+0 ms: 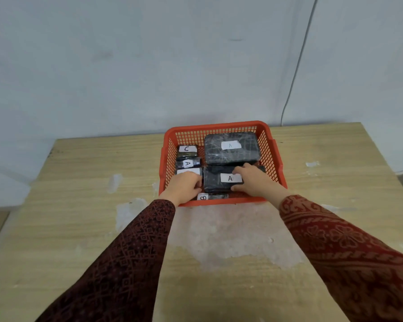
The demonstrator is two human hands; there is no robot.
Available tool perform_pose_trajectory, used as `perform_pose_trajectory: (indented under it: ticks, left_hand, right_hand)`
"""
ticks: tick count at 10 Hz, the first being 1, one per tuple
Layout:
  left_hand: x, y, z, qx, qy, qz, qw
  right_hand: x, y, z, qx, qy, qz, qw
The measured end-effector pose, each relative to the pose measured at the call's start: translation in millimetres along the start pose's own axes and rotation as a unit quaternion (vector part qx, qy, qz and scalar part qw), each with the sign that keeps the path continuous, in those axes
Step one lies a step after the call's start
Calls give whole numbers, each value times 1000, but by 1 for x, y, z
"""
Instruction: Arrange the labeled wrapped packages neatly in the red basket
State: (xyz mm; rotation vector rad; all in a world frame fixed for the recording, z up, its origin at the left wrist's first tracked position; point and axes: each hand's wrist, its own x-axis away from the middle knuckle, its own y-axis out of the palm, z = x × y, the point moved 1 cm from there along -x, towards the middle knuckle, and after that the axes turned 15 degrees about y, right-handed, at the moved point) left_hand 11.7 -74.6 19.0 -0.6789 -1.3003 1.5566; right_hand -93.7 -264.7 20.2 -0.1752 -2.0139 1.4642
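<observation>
Worn, pale wooden tabletop w/ a scuffed whitish patch fills the near view, and our two patterned dark-red sleeves reach across it to the red plastic mesh basket set towards the far edge by a grey-blue wall.

Nearest in the basket, just inside the front rim, lies a small slim black wrapped package w/ a white "B" label, between our wrists. Our left hand is curled over the front-left packages, covering part of a white label; whether it's gripping anything we can't tell. Our right hand is closed on the right end of the mid-sized black wrapped package labelled "A", thumb at the near edge, fingers over the far edge. Left of it, further back, sit a small black package labelled "A" and another labelled "C" in a column. At the far right lies the large plastic-wrapped black package w/ a faint "A" label.

Risks, as we judge: shoving the mid "A" pkg could ride it up onto the "B" pkg or jam it against the large one, leaving it tilted. Slick wrap may slip in our grip. The left hand could nudge the small column out of line.
</observation>
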Motion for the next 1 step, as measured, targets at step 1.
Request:
perform_pose_trajectory:
  ticks: [1]
  left_hand:
    - [6,-6,1,-55,-13,77,995]
  right_hand:
    - [8,-2,1,-32,-21,31,999]
